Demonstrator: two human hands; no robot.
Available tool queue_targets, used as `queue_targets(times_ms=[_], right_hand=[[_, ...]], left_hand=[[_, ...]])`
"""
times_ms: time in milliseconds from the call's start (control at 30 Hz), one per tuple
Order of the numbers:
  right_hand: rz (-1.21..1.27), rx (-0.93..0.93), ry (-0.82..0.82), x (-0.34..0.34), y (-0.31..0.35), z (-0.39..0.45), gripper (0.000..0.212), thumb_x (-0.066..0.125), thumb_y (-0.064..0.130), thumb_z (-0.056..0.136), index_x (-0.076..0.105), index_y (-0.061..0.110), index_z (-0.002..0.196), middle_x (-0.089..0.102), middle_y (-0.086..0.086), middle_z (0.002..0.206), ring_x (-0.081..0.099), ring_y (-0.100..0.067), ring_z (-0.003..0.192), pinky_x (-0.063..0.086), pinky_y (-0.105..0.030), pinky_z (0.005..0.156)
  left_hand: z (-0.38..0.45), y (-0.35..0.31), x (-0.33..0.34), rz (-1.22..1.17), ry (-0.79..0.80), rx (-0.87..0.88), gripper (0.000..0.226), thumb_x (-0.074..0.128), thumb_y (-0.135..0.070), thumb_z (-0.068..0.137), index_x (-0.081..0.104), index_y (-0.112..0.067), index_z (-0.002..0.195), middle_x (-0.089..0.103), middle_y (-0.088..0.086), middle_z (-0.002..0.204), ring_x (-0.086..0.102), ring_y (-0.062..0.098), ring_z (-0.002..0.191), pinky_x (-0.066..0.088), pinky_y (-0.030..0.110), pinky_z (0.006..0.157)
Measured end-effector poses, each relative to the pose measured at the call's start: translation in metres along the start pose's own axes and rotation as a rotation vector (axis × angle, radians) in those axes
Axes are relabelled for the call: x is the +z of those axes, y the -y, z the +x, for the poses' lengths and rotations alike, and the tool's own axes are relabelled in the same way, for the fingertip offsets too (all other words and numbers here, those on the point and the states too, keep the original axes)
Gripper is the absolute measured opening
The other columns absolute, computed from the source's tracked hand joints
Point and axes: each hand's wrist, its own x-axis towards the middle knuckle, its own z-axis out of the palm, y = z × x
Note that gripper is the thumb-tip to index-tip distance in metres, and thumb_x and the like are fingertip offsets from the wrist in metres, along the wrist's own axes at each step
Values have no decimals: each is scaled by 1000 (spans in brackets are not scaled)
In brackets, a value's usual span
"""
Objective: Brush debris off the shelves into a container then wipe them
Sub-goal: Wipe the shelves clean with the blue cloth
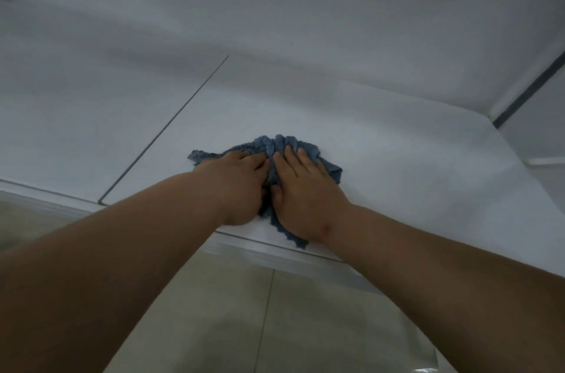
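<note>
Blue cloth (275,149) bunched on the white shelf (397,164), near its front edge. Tiled floor (232,311) below, dark seam (171,125) off left. My left hand (241,177) and right hand (301,186) press it side by side, fingers mostly flat on top.

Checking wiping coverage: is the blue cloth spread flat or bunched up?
Bunched up: the blue cloth lies wrinkled under the left hand and right hand.
</note>
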Motion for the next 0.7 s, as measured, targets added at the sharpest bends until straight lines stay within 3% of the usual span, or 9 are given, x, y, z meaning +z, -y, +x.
queue_targets(times_ms=[67,133,233,333,367,467,533,600,700], right_hand=[[21,-83,-20,4,10,-22,68,4,50,95,-2,18,155,-8,-4,162,-11,-19,149,-4,-41,121],[40,-150,-31,6,23,-38,79,-8,54,84,-3,19,155,-8,-2,162,-13,-18,149,-7,-38,121],[41,-197,-14,9,48,-46,81,-9,53,82,-6,18,155,-10,-2,162,-17,-18,148,-9,-38,120],[39,-192,-5,8,81,-26,70,0,50,93,-9,18,154,-12,-3,162,-19,-19,147,-8,-41,120],[48,-185,4,8,94,-14,66,7,48,98,-10,18,154,-13,-3,162,-20,-19,147,-9,-42,120],[64,-165,27,6,124,16,64,16,44,102,-12,20,154,-16,-1,161,-22,-18,146,-13,-43,118],[58,-159,32,7,131,25,64,17,45,101,-11,20,154,-16,1,161,-22,-17,146,-14,-46,118],[51,-165,29,8,129,18,64,18,45,102,-11,21,154,-16,2,162,-22,-17,146,-13,-48,118],[69,-186,8,8,114,-12,63,15,45,101,-9,21,154,-14,2,162,-21,-16,147,-10,-50,118]], left_hand=[[-34,0,5,-112,-96,-39,59,20,-42,97,16,-21,152,15,-2,159,16,20,145,24,43,116],[-65,4,15,-69,-154,26,69,2,-49,90,19,-23,152,19,-4,158,25,20,143,29,41,113],[-87,21,25,-86,-162,18,69,13,-50,90,43,-18,143,46,0,145,50,24,128,48,44,98],[-86,57,35,-13,-93,5,92,-20,-62,75,5,-21,154,3,-6,159,10,20,147,24,43,117],[-87,71,36,17,-30,3,93,-22,-60,74,3,-18,154,-1,-2,160,4,21,148,19,43,118],[-82,99,35,202,-28,37,67,7,-41,95,36,-9,146,19,17,156,15,33,146,23,48,117],[-81,101,33,202,64,-95,54,17,-34,103,23,-10,151,7,16,159,2,31,148,15,46,119],[-82,89,24,114,143,-145,54,18,-31,103,20,-3,150,7,18,159,-1,33,147,9,47,119],[-91,68,26,98,-24,40,71,4,-37,92,35,1,144,23,25,153,19,40,143,23,54,115]])
